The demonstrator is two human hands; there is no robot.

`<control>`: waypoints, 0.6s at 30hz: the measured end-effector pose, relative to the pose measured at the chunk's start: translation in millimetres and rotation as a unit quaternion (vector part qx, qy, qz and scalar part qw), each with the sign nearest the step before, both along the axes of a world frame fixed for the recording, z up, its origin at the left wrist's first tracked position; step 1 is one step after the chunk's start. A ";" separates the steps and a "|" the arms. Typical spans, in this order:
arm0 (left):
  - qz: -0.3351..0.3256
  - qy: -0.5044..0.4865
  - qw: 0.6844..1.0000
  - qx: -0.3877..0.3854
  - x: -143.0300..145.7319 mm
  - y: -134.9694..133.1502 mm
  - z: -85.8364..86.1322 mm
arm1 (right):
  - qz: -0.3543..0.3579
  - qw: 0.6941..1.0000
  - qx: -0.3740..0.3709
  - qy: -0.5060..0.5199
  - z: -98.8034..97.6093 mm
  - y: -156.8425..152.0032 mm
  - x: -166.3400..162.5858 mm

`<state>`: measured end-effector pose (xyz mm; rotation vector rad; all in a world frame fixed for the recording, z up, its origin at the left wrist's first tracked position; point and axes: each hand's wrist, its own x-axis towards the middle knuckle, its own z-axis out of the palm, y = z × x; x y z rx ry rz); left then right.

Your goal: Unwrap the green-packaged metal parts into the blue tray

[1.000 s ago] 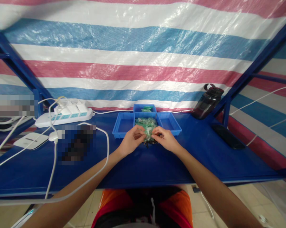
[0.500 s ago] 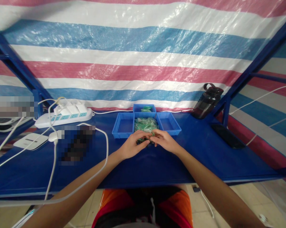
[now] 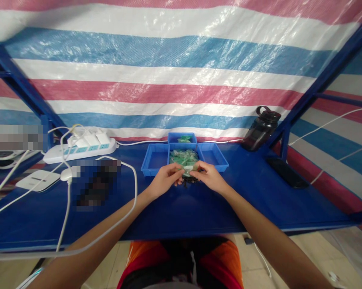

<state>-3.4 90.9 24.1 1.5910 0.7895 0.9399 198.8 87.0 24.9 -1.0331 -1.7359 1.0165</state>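
My left hand [image 3: 165, 179] and my right hand [image 3: 210, 176] face each other at the front of the middle blue tray. Between them they pinch a small clear green-tinted plastic bag [image 3: 188, 170], thumbs toward me, one side in each hand. Just below the bag, small black pieces [image 3: 190, 180] show between my hands; their kind is too small to tell. Behind my fingers, a heap of green plastic bags [image 3: 184, 155] fills the middle tray [image 3: 183, 145]. My fingers hide that tray's front edge.
Blue trays stand to the left [image 3: 157, 159] and right [image 3: 213, 155]; a back tray [image 3: 182, 134] holds a green bag. A dark bottle [image 3: 261, 128] and a black phone-like slab [image 3: 287, 172] lie right. A white power strip [image 3: 81, 150] and loose white cables [image 3: 135, 184] are left.
My hands have moved slightly apart, and the green bag now shows stretched between my fingertips. Before, my fingers were closer together over the dark pieces. The view has shifted very slightly.
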 end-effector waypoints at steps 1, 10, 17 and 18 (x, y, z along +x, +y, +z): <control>0.007 -0.007 1.000 0.002 0.2 0.0 0.1 | -0.015 0.999 0.020 -0.019 0.3 0.1 0.9; 0.078 -0.012 0.997 0.007 -0.1 1.1 3.7 | -0.002 1.000 -0.001 0.022 5.2 0.1 5.5; 0.083 -0.052 0.995 0.003 1.9 3.8 -1.0 | -0.001 1.000 0.004 -0.003 0.2 1.4 5.0; 0.084 -0.055 0.995 0.003 1.8 2.9 0.3 | -0.002 1.000 0.010 -0.014 -0.7 1.4 4.3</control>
